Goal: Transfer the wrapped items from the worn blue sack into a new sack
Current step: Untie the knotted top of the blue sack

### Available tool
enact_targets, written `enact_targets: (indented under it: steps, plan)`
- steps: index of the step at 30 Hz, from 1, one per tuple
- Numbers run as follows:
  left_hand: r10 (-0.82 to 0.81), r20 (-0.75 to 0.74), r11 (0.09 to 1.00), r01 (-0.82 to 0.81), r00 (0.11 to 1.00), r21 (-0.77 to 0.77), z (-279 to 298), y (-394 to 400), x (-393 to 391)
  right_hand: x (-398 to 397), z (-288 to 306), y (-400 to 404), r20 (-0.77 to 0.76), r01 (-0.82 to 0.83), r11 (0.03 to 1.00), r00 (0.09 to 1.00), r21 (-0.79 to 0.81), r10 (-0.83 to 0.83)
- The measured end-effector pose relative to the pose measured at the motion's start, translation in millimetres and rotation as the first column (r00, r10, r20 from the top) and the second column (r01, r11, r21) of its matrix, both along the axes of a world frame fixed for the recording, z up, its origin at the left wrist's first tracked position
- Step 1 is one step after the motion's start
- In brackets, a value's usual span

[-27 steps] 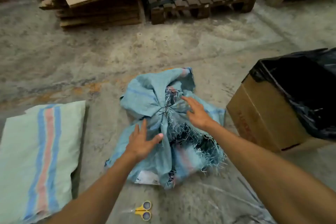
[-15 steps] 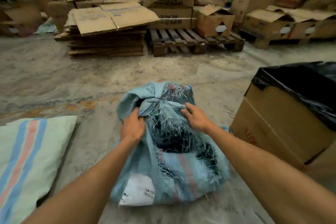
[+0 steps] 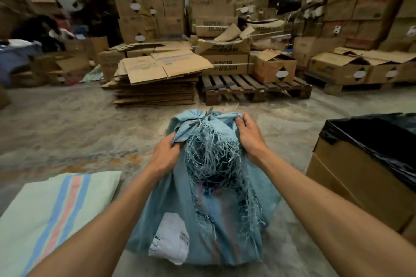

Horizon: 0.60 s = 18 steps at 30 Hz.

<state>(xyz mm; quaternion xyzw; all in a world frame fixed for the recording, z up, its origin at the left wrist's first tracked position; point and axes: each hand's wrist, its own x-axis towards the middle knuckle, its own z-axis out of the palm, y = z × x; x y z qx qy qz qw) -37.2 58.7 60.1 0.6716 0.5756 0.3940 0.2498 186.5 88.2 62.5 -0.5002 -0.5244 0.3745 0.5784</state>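
Concrete floor (image 3: 67, 128), grey and dusty, with a rust-coloured stain at mid-left. Back of the room is walled by stacked cardboard boxes; a pile of flattened cartons (image 3: 157, 83) sits left of centre at the floor's far edge, a wooden pallet (image 3: 254, 90) just beside it on the right. Between that far edge and the sack runs a broad band of bare floor.

Lower left: new sack (image 3: 56, 216), pale green-white weave with blue and pink stripes, lying flat; its right edge is near the left forearm, a strip of floor between it and the blue sack.

Centre: worn blue sack (image 3: 180, 204), standing on the floor between both arms. Neck bunched and tied at the top. Front face torn open, a big ragged hole with loose blue strands hanging; dark contents inside, not identifiable. A white wrapped item (image 3: 168, 243) with printed text shows through a lower tear.

Left hand (image 3: 163, 155): grip closed on a fold of sack fabric left of the hole. Right hand (image 3: 248, 135): grip closed on bunched fabric at the upper right, near the knot.

Right: cardboard box (image 3: 351, 186) lined with black plastic, near the right forearm, narrow floor gap to the sack.
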Motion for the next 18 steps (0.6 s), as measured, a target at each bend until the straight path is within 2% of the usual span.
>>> enact_targets:
  steps: [4,6,9,13,16,18]
  plan:
    - [-0.024,-0.024,1.000,0.024,0.999,0.005,2.6,3.0,-17.9,-8.3,-2.7,-2.9,0.028,-0.027,1.000,0.999,0.009,0.026]
    - [-0.077,-0.053,0.996,0.074,0.996,-0.054,-9.5,2.4,-23.1,-11.1,-11.3,-5.9,0.070,-0.007,1.000,0.998,-0.020,0.008]
    - [-0.104,-0.095,0.984,0.089,0.990,-0.151,-41.5,-2.9,-31.1,-11.6,-33.6,-15.4,0.233,-0.037,0.996,0.971,-0.085,0.056]
    - [-0.159,-0.072,0.963,0.139,0.985,-0.231,-76.1,-14.1,-38.7,-8.3,-68.5,-28.4,0.580,-0.086,0.980,0.795,-0.180,0.177]
    - [-0.189,-0.127,0.955,0.152,0.974,-0.253,-93.5,-18.3,-37.1,-4.2,-98.2,-34.2,0.698,-0.044,0.948,0.666,-0.316,0.264]
    - [-0.211,-0.141,0.961,0.179,0.967,-0.213,-102.8,-21.2,-36.3,-5.4,-115.5,-41.6,0.734,-0.019,0.924,0.601,-0.383,0.317]
